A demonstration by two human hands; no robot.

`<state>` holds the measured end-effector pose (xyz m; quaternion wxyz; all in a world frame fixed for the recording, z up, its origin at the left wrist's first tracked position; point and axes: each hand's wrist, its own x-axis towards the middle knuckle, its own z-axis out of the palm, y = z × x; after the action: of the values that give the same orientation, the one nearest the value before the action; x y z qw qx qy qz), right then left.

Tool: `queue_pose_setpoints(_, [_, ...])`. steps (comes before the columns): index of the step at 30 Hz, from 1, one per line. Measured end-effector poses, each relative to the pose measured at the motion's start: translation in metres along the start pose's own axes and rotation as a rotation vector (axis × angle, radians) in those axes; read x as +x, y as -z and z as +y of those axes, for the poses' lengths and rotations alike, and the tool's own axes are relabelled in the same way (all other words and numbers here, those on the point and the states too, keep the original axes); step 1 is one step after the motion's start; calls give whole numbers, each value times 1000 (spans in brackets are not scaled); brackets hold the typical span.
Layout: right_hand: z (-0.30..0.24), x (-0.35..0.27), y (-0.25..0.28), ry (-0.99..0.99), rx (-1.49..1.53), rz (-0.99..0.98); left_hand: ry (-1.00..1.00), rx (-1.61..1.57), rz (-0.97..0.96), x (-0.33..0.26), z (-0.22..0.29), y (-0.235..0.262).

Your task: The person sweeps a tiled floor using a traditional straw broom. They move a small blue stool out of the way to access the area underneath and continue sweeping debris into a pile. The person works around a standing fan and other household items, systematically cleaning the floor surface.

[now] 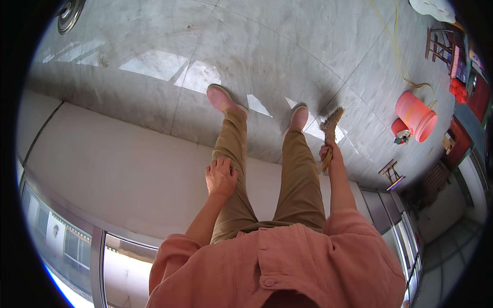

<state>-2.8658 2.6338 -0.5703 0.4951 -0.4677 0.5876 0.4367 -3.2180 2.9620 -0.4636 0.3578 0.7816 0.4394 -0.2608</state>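
Observation:
My right hand (330, 151) is wrapped round the handle of a short straw hand broom (331, 123). The broom's dark, worn bristles point away from me, low over the grey floor beside my right foot. Below the fist a bit of the straw handle sticks out. My left hand (222, 177) lies on my left trouser leg (232, 137) near the knee, fingers slightly apart and holding nothing. Whether the bristles touch the floor, I cannot tell.
To the right, a pink bucket (415, 117) lies tipped beside a small red container (398, 127). A small stool (393, 175) stands nearer me. A yellow cord (399, 51) trails over the tiles (287, 51). A white wall (118, 154) runs along the left.

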Motion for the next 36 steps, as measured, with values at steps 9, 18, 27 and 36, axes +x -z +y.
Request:
queue_pose_setpoints(9, [334,-71,-352,219,-467,-305,79,180,-329,2,-13,-18])
queue_pose_setpoints(18, [211,-126,-309,333,-769,-281,15,-37,17,7,-14,7])
queue_pose_setpoints(27, [181,-7,-411,717,-666,-77,29,-32,2,15,-26,17])
queue_pose_setpoints(36, [194,-123,-474,539,-994,-465,110,-209,54,32,-33,42])
